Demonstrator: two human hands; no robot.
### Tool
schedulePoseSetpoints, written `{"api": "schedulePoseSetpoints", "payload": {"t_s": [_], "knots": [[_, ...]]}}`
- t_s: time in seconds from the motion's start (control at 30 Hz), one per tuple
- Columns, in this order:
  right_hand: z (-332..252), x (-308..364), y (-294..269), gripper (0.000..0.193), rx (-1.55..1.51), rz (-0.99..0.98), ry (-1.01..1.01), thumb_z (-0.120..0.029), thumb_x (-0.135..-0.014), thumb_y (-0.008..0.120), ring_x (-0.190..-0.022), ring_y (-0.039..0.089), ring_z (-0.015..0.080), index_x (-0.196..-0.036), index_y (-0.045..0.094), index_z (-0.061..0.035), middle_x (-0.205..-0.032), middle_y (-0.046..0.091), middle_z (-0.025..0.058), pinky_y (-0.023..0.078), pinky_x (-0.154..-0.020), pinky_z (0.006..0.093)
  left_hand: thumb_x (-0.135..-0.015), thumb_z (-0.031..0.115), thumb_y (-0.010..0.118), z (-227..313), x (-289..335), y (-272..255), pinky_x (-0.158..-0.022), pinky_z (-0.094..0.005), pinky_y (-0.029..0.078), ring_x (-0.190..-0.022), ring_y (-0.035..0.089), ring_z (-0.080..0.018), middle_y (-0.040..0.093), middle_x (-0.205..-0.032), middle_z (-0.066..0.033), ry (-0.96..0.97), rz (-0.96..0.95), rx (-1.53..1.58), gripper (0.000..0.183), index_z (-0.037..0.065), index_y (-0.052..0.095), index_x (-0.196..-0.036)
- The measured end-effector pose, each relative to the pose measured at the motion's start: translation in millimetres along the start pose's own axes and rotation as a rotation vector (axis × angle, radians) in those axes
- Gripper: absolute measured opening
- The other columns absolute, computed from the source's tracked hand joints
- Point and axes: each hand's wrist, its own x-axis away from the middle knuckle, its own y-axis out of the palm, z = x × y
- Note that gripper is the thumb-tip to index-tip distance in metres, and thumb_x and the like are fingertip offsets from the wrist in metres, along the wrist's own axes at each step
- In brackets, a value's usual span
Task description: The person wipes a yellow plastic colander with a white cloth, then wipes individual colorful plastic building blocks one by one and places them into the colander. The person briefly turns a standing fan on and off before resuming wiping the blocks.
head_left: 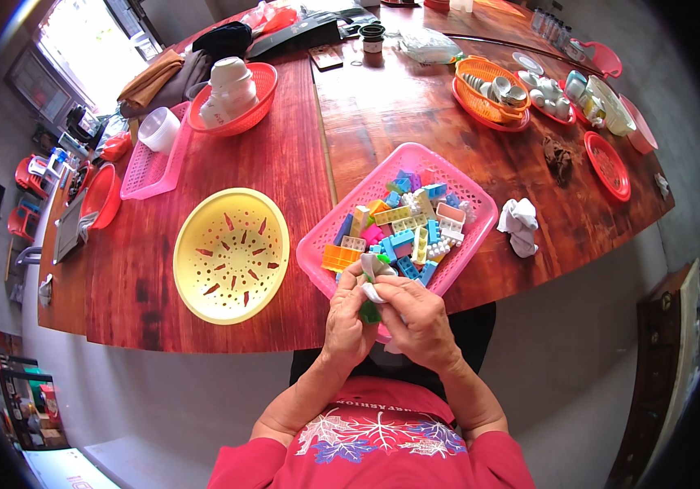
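In front of me a pink perforated basket (368,174) is filled with loose toy building blocks (403,226) in blue, orange, yellow, white and pink. Over its near edge both my hands meet. Closed around a green toy block (369,312), my left hand (346,319) also has a white cloth (373,292) against its fingers. My right hand (416,316) pinches that cloth and presses it to the block. Fingers and cloth hide most of the block's shape. To the left sits a yellow perforated bowl (232,257) with nothing in it.
A crumpled white cloth (519,226) lies right of the basket. Farther left are a long pink basket (148,173) and a red basket (262,91) with white containers. An orange basket (480,98) of dishes and a flat red tray (608,166) stand at the right.
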Motion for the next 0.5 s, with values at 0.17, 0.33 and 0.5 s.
{"api": "schedulePoseSetpoints", "payload": {"t_s": [0.17, 0.33, 0.5], "knots": [[-7, 14, -13, 0.033, -0.499, -0.065, 0.354, 0.002, -0.082, 0.059, -0.092, 0.063, 0.0147, -0.114, 0.054, -0.0004, -0.097, 0.064, 0.0097, 0.051, -0.080, 0.0298, -0.097, 0.014, 0.045, 6, -9, 2, -0.091, -0.0310, 0.047, -0.104, 0.057, -0.0186, 0.055, -0.119, -0.0148, 0.048, -0.016, 0.003, 0.036, 0.000, 0.041, -0.130], [-8, -5, -5, 0.033, -0.093, 0.350, 0.106, 0.004, -0.082, 0.060, -0.079, 0.066, 0.0223, -0.114, 0.056, -0.0008, -0.092, 0.066, 0.0138, 0.054, -0.067, 0.0339, -0.096, 0.015, 0.045, 4, -4, 9, -0.096, -0.0326, 0.044, -0.107, 0.055, -0.0192, 0.052, -0.125, -0.0132, -0.021, -0.021, 0.004, 0.040, 0.001, 0.039, -0.134], [-17, 1, 11, 0.041, 0.180, 0.099, 0.030, 0.001, -0.077, 0.062, -0.069, 0.061, 0.0300, -0.118, 0.055, -0.0015, -0.086, 0.063, 0.0158, 0.050, -0.061, 0.0381, -0.098, 0.017, 0.040, 4, -3, 11, -0.096, -0.0323, 0.042, -0.107, 0.055, -0.0192, 0.053, -0.123, -0.0118, 0.041, -0.006, -0.033, 0.038, 0.000, 0.041, -0.133]]}}
